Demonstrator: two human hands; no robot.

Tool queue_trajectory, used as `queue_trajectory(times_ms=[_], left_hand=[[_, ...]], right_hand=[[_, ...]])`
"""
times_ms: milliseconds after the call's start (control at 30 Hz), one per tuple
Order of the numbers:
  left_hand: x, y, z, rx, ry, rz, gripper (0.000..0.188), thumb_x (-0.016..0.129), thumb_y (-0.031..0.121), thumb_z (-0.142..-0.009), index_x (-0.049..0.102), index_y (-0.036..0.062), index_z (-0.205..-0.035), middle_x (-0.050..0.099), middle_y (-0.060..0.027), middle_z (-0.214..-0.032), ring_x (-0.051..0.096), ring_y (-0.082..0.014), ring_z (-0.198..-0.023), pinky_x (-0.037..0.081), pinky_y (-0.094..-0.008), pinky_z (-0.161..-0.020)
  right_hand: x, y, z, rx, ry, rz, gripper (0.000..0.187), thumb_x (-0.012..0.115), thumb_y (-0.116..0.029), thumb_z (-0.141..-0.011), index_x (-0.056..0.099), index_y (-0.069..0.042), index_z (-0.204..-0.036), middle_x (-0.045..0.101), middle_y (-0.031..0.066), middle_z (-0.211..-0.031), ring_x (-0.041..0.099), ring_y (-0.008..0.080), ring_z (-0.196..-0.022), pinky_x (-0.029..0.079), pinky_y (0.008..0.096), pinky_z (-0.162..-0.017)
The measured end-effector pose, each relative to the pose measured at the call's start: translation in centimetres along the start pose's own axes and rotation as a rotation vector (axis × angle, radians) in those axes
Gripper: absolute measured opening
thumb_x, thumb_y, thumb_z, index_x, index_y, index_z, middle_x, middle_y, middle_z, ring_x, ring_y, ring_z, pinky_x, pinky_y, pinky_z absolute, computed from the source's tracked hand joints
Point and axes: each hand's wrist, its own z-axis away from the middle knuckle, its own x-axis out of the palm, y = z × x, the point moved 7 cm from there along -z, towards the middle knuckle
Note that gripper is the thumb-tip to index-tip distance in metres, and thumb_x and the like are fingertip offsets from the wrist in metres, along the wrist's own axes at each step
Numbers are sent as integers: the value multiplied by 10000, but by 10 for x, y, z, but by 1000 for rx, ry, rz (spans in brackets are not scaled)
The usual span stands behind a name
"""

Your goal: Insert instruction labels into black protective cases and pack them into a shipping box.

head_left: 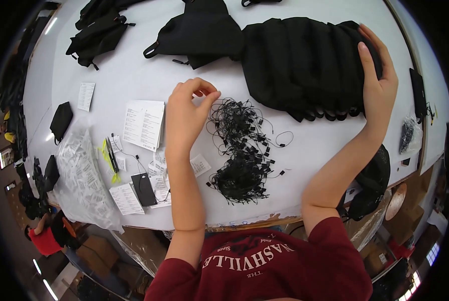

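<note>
My left hand is raised over the white table, just left of a tangled pile of black tag strings. Its thumb and fingertips are pressed together; whatever they may hold is too small to make out. A row of black fabric bags, packed one against another, lies at the upper right. Around the right end of this row curls my right hand, thumb on top and fingers over the far edge. A second clump of black strings sits nearer to me.
Printed white cards are stacked left of my left arm, near a black tag and pens. A clear plastic bag of labels lies farther left. More black bags cover the far side. The table's worn front edge is close to me.
</note>
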Motion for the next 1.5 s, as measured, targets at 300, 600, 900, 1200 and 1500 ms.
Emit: queue_trajectory(times_ms=[300,600,900,1200,1500], left_hand=[[3,-11,6,-32,-134,-170,154,723,109,-706,621,17,-777,608,-61,-738,555,-179,-733,441,-297,-691],[-16,1,3,-132,-24,236,116,672,103,-789,595,16,-803,628,-47,-770,589,-149,-718,450,-283,-655],[-21,34,11,75,-137,608,121,677,58,-791,572,13,-830,629,-32,-725,594,-107,-666,446,-222,-673],[-47,22,12,14,59,555,260,722,33,-752,509,27,-903,617,-44,-697,617,-114,-672,438,-211,-635],[-45,32,16,115,-26,391,226,708,58,-760,539,33,-908,621,-13,-714,567,-75,-645,391,-200,-570]], right_hand=[[46,-69,21,-208,-270,-351,208,504,-72,-920,657,13,-1031,641,61,-813,598,113,-773,442,207,-755],[112,-73,54,58,-758,-562,340,573,-329,-888,648,-51,-1068,655,87,-891,598,174,-736,478,305,-694],[152,-71,84,357,-923,-640,345,617,-311,-858,693,16,-777,623,54,-605,540,73,-529,403,218,-492],[138,-50,60,351,-655,-632,207,634,-201,-826,686,-8,-773,619,25,-623,541,65,-561,418,215,-528],[159,-87,95,283,-853,-786,177,528,-171,-892,546,-27,-993,601,107,-769,541,154,-602,442,288,-583]])
